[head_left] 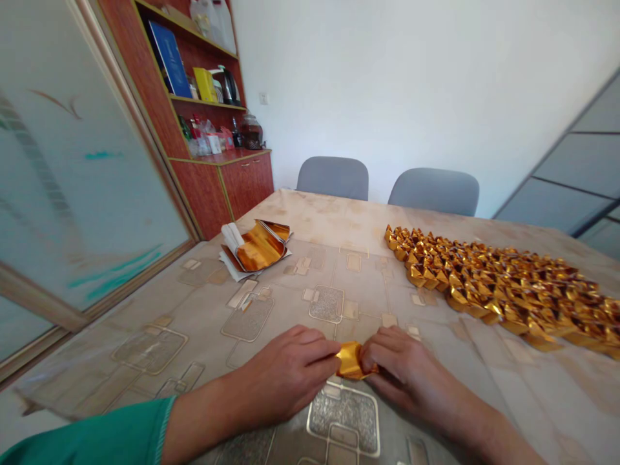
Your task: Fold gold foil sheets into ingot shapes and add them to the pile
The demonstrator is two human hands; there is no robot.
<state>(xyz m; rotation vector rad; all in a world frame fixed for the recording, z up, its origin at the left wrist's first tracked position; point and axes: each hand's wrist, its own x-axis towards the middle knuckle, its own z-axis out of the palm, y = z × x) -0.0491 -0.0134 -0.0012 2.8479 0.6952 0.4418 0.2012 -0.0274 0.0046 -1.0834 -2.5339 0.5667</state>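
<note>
Between my two hands, low over the near part of the table, is a small piece of folded gold foil paper (349, 361). My left hand (295, 368) grips its left end with the fingers closed together. The right end is pinched by my right hand (404, 365), whose curled fingers cover that edge. To the right lie rows of many folded gold foil pieces (484, 278), packed close together. A loose stack of gold foil sheets (264, 248), with white paper among them, rests farther off at the left.
A patterned cloth covers the table (290, 297). Two grey chairs (333, 177) stand at its far side against a white wall. At the back left is a red-brown cabinet (203, 187) with bottles and a kettle (230, 87); a frosted glass door (87, 142) runs along the left.
</note>
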